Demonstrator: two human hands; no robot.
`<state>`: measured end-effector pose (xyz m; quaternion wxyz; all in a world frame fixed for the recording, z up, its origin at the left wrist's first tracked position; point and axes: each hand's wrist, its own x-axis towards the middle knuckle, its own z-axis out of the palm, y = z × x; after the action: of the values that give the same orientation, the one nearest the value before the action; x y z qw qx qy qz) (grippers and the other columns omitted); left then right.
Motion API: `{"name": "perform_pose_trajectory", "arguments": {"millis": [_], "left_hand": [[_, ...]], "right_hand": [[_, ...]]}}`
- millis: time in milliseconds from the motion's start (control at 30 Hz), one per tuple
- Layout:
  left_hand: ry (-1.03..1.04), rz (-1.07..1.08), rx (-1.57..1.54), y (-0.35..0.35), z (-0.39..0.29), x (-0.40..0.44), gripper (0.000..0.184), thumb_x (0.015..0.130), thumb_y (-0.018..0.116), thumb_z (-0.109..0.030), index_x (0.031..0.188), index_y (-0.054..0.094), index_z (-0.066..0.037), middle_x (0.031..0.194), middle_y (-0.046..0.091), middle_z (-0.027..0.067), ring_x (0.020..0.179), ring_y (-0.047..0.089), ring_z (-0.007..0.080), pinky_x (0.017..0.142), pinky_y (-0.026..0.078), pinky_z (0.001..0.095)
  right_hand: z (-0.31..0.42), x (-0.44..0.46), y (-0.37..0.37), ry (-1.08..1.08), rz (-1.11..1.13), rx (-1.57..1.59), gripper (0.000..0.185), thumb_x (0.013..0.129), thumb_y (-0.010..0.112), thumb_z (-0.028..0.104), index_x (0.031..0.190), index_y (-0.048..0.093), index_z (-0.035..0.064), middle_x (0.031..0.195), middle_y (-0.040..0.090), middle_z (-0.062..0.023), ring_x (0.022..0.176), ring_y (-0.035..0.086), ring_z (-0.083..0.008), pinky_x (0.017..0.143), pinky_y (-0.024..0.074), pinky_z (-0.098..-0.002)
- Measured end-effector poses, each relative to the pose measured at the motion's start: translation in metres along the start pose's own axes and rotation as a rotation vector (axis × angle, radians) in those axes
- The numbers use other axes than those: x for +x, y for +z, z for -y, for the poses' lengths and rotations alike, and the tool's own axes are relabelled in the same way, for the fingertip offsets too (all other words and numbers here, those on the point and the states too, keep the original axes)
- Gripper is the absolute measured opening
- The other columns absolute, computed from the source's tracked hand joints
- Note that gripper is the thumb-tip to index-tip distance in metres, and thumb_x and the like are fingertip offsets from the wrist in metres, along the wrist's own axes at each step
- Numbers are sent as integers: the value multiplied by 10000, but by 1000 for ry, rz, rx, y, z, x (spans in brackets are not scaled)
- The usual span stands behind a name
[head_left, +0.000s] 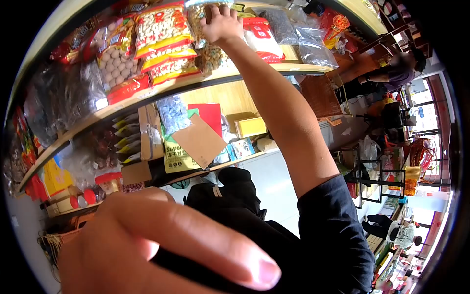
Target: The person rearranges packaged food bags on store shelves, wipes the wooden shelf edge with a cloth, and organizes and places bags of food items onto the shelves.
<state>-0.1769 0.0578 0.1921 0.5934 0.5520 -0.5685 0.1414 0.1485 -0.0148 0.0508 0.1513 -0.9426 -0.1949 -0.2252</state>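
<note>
My right hand (223, 25) reaches to the upper shelf, fingers spread over a clear bag of mixed brownish pieces (213, 58). It appears to rest on the bag; the fingertips are partly lost at the top edge. Left of it lie stacked red-and-yellow bags of pale nuts (164, 32), and a red-and-white bag of white sugar (263, 39) is to its right. My left hand (161, 235) is large and close to the camera at the lower left. One finger points right and nothing shows in it; its other fingers are partly hidden.
Farther left is a bag of round brown balls (117, 66). The lower shelf carries a brown card (200, 139), a yellow box (250, 126) and a carton (149, 132). A wicker basket (318, 95) stands beyond the shelf end. Two people (391, 76) are in the background.
</note>
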Motion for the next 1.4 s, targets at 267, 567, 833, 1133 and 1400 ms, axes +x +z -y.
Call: {"name": "perform_pose_trajectory", "arguments": {"millis": [267, 567, 833, 1133, 1400], "left_hand": [[-22, -45, -167, 21, 2, -18, 316, 888, 601, -247, 1079, 616, 4, 1040, 644, 173, 967, 622, 239, 848, 496, 368], [-43, -92, -255, 28, 9, -26, 398, 857, 597, -256, 1135, 588, 29, 1069, 632, 199, 991, 619, 265, 852, 495, 374], [-81, -198, -349, 33, 28, -40, 475, 829, 594, -264, 1184, 563, 50, 1096, 621, 223, 1011, 617, 288, 856, 494, 380], [-1139, -625, -298, 91, 176, -183, 351, 927, 490, -130, 1247, 567, -8, 1092, 645, 76, 1022, 590, 150, 885, 444, 288], [-1646, -579, -396, 142, 252, -299, 439, 948, 488, -263, 1311, 524, -19, 1179, 635, 75, 1007, 576, 138, 853, 467, 282]], "right_hand": [[1, 8, -11, 45, 154, 47, 699, 923, 380, 474, 1491, 303, 73, 1513, 330, -230, 1398, 316, -384, 1146, 244, -516], [5, 6, -19, 63, 176, 44, 709, 920, 369, 496, 1481, 325, 66, 1513, 332, -229, 1401, 306, -396, 1151, 227, -525], [-3, 4, -12, 49, 132, 122, 611, 952, 377, 450, 1459, 366, 108, 1459, 409, -235, 1384, 331, -392, 1132, 265, -515], [-74, -78, -18, 4, -409, 787, 389, 895, 510, 199, 1243, 580, 42, 1209, 575, -195, 1176, 515, -335, 1012, 383, -433], [-158, -379, 86, 912, -71, 694, 437, 805, 527, 18, 1238, 586, 27, 1217, 561, -192, 1128, 554, -349, 998, 422, -389]]}}
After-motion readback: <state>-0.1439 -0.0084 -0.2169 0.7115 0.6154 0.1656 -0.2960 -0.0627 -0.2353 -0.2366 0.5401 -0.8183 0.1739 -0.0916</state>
